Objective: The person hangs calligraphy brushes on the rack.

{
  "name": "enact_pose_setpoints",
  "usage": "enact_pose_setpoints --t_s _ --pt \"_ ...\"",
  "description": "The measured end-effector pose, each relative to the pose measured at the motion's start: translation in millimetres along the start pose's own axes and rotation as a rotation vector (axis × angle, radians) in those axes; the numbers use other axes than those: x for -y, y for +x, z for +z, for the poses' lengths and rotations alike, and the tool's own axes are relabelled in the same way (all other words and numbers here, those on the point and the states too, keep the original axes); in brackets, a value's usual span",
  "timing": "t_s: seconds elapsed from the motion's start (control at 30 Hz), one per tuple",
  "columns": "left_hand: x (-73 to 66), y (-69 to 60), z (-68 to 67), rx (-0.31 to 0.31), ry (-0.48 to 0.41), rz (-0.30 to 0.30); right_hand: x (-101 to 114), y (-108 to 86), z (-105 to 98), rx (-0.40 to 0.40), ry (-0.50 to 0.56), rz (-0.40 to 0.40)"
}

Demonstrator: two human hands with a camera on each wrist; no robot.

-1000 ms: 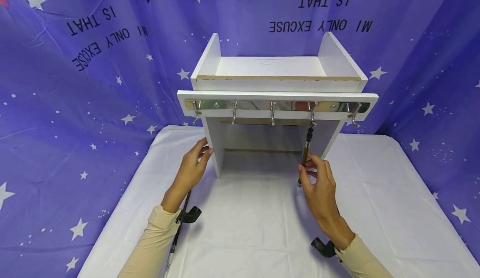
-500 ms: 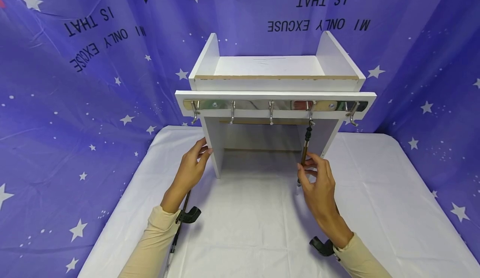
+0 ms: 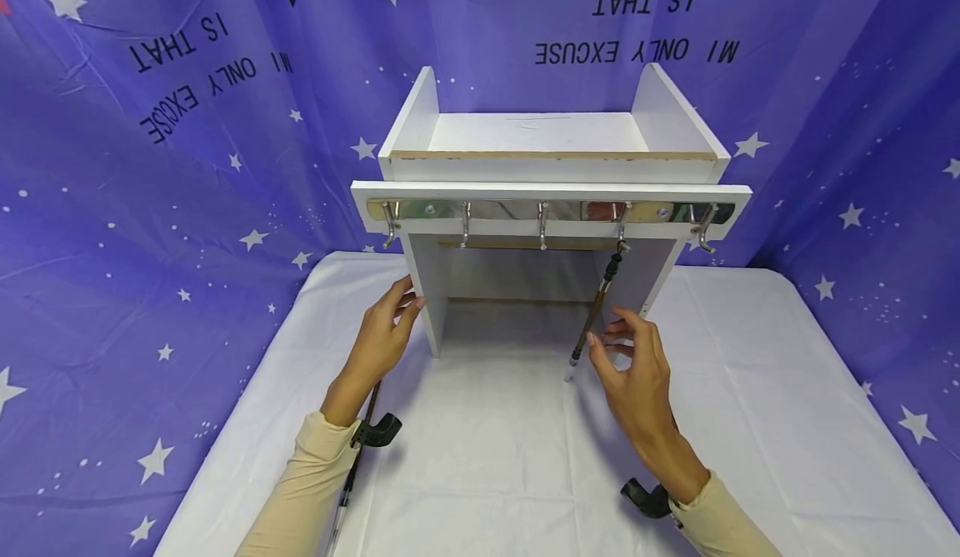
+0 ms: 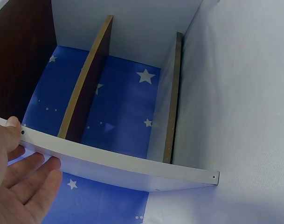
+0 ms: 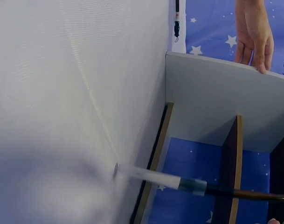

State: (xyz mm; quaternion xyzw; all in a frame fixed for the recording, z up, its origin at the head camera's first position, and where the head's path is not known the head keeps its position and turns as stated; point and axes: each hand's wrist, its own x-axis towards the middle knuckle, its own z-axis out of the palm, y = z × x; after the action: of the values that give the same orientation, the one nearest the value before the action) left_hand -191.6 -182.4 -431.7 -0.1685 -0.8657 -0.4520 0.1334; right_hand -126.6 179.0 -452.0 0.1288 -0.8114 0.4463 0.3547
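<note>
A calligraphy brush [image 3: 592,315] with a brown handle and clear cap hangs, tilted, from the fourth hook [image 3: 621,222] of a white wooden shelf [image 3: 525,172]. My right hand [image 3: 637,373] is just right of the brush, thumb and fingers parted, holding nothing. In the right wrist view, the brush's capped end [image 5: 155,177] points left; only fingertips show at the bottom corner. My left hand [image 3: 378,344] grips the front edge of the left side panel [image 3: 429,307]. The left wrist view shows its thumb on one face of the panel [image 4: 109,154] and its fingers on the other.
Another brush [image 3: 349,482] lies on the white-covered table [image 3: 480,457], partly under my left wrist. The hook rail [image 3: 367,222] juts across the shelf's front with several metal hooks. Blue star-printed cloth [image 3: 225,290] surrounds the table on the far side and sides.
My right hand has let go of the brush. Its lower end has swung left, away from my fingers. My left hand has stayed on the panel.
</note>
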Motion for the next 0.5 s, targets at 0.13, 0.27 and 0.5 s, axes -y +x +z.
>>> enact_pose_setpoints --t_s 0.13,0.27,0.5 --pt "0.9 0.0 0.7 0.003 0.001 0.003 3 -0.3 -8 -0.001 -0.018 0.001" --pt "0.2 0.0 0.5 0.003 0.000 0.002 4 0.3 -17 -0.014 -0.049 -0.027" --pt "-0.3 0.0 0.1 0.003 0.001 0.000 4 1.5 -30 -0.032 -0.076 -0.067"
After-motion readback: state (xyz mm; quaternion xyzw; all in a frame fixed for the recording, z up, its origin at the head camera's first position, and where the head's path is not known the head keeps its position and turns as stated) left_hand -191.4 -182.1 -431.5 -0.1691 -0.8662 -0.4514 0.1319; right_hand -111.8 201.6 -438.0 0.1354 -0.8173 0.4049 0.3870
